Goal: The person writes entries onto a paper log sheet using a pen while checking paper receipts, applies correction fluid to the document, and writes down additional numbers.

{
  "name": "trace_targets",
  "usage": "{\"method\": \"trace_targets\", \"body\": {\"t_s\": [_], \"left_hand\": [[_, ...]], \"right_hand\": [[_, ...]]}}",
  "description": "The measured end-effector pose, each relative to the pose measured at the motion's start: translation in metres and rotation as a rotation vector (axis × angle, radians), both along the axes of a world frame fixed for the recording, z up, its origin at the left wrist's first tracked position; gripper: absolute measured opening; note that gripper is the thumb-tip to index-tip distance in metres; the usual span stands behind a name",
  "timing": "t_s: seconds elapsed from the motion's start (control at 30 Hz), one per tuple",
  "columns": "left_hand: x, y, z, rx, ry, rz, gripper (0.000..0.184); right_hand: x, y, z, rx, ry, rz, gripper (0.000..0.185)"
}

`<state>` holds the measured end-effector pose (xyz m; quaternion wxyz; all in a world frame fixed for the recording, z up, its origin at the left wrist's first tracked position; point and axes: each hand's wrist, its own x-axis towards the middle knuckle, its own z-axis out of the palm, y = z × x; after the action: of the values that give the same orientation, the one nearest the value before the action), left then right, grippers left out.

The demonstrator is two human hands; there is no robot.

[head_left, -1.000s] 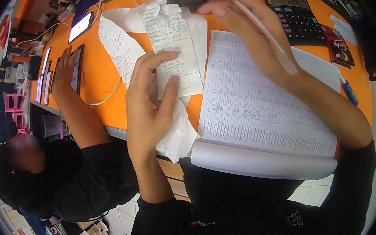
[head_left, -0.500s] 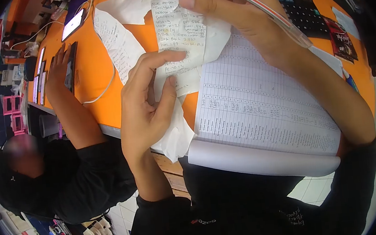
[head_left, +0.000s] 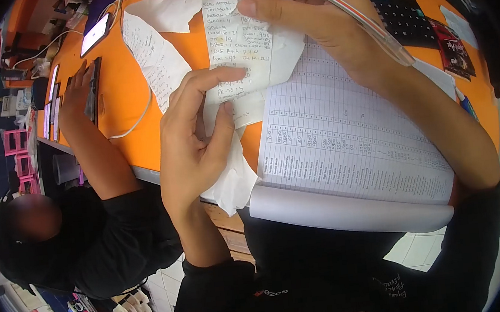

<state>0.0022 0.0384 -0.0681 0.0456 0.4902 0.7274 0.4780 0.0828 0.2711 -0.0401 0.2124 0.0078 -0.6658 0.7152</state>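
A creased, handwritten paper slip (head_left: 238,43) lies in front of me, with transparent plastic at its edges. My left hand (head_left: 191,134) holds its lower part, index finger stretched across the writing and thumb bent below it; the remaining fingers are mostly hidden. At the slip's top, my right hand (head_left: 314,14) pinches the upper edge between thumb and fingers. A long striped stick (head_left: 347,11) in white, red and grey, with a clear end, runs along the back of that hand. Beneath my right forearm is an open printed sheet pad (head_left: 339,141) with handwritten figures.
Another long written paper (head_left: 153,54) curls on the orange table (head_left: 127,95). A calculator (head_left: 399,18) and a dark red packet (head_left: 454,52) lie at right. At left, a co-worker's hand (head_left: 78,88) rests by a dark tablet-like device; a lit phone (head_left: 95,33) lies beyond.
Both hands keep their hold and place on the slip. The co-worker's head has dipped slightly, and the view has shifted a little.
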Motion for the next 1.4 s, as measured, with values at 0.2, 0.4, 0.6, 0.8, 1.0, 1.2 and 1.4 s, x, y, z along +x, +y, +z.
{"method": "trace_targets", "body": {"t_s": [0.2,0.4,0.6,0.8,1.0,1.2,1.4], "left_hand": [[0.0,0.0,0.0,-0.002,-0.008,-0.004,0.041],[-0.001,0.0,-0.001,-0.004,0.009,-0.014,0.04],[0.001,-0.001,0.0,-0.005,-0.017,-0.026,0.04],[0.001,0.003,-0.004,0.03,-0.062,-0.024,0.053],[-0.002,0.005,-0.005,-0.05,0.002,0.019,0.076],[-0.004,0.005,-0.007,-0.07,0.017,0.024,0.081],[-0.004,0.003,-0.007,-0.095,-0.007,0.034,0.082]], "right_hand": [[0.004,-0.006,0.006,-0.014,0.02,-0.006,0.028],[-0.001,-0.005,0.006,0.026,-0.105,-0.059,0.028],[0.004,-0.007,0.004,0.026,0.025,-0.049,0.027],[0.007,-0.004,0.003,0.051,0.061,-0.167,0.024],[0.025,0.007,0.009,0.027,-0.145,-0.095,0.054],[0.016,0.005,-0.006,-0.139,-0.327,0.004,0.055],[0.014,0.015,-0.037,0.01,-0.103,0.035,0.019]]}}
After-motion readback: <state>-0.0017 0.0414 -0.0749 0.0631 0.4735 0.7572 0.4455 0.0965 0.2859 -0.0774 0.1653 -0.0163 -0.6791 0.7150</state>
